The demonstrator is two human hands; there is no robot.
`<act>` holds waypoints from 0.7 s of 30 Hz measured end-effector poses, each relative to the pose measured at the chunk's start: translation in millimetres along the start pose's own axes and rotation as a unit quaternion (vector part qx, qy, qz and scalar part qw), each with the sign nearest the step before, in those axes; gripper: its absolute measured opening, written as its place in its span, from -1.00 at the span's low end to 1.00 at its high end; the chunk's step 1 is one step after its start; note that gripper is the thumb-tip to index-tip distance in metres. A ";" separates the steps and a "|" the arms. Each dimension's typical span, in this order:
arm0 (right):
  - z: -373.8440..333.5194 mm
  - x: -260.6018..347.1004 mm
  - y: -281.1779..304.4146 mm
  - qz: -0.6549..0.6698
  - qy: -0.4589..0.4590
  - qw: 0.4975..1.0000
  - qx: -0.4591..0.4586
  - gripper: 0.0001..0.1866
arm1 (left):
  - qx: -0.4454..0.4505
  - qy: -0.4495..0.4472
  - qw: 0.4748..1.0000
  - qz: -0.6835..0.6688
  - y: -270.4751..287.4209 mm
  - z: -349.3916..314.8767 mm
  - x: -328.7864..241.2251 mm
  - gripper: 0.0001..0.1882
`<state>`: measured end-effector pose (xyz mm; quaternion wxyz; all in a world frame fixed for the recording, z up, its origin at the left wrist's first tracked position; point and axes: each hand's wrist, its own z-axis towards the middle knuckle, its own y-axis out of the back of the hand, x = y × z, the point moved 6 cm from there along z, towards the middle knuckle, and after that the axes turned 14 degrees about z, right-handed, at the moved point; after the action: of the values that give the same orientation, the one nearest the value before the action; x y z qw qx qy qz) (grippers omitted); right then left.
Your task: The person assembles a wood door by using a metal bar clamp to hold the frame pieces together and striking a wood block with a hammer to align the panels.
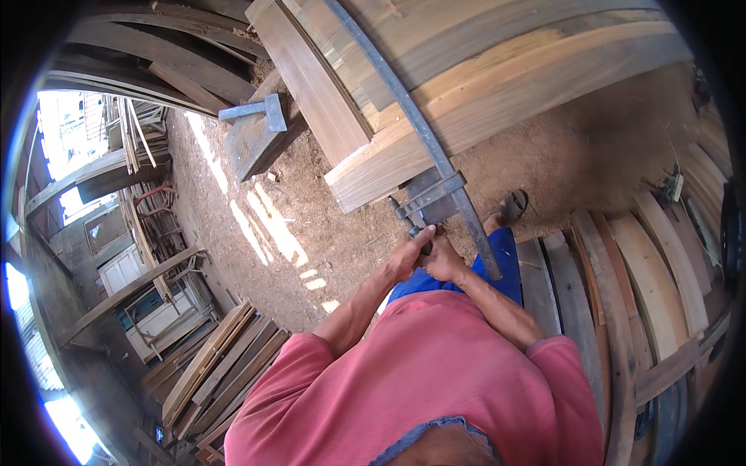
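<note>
A long metal bar clamp [409, 107] lies across a wooden panel [497, 89] made of several boards. Its screw end sticks out past the panel's near edge, close to my waist. My left hand [406, 254] is closed around the clamp's dark handle [426, 248], thumb on top. Right beside it, my right hand [444, 259] is also closed at the handle, its fingers partly hidden. A dark flat piece [432, 200] sits between the clamp's sliding jaw [440, 192] and the panel edge.
A grey-blue hammer [264, 113] rests on a wooden block [252, 146] to the left of the panel. Stacked boards stand at the lower left [221, 377] and right [649, 272]. Sawdust covers the ground [342, 241]. My sandalled foot [510, 208] shows beside the clamp bar.
</note>
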<state>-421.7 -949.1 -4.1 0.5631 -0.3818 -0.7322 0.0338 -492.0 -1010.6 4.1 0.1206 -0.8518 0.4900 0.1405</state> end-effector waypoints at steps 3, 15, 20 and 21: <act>4.6 -12.7 5.0 -0.082 0.001 0.997 0.001 -0.79 | 0.149 -0.127 0.977 -0.085 24.6 -7.7 -4.0 -0.17; -15.1 38.4 -41.1 -0.511 -0.034 0.818 -0.262 -0.45 | -0.143 -0.260 0.955 -0.021 222.4 74.6 -148.4 -0.15; -16.8 54.2 -41.3 -0.488 -0.102 0.812 -0.303 -0.58 | -0.263 -0.274 0.904 0.198 211.3 60.4 -160.2 -0.13; -16.1 55.0 -45.1 -0.493 -0.090 0.810 -0.306 -0.59 | -0.270 -0.279 0.898 0.209 215.5 61.4 -161.1 -0.13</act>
<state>-435.6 -954.2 67.4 0.2904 -0.1172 -0.8418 -0.4398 -764.0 -966.3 -10.1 -0.0141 -0.6556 0.5461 0.5213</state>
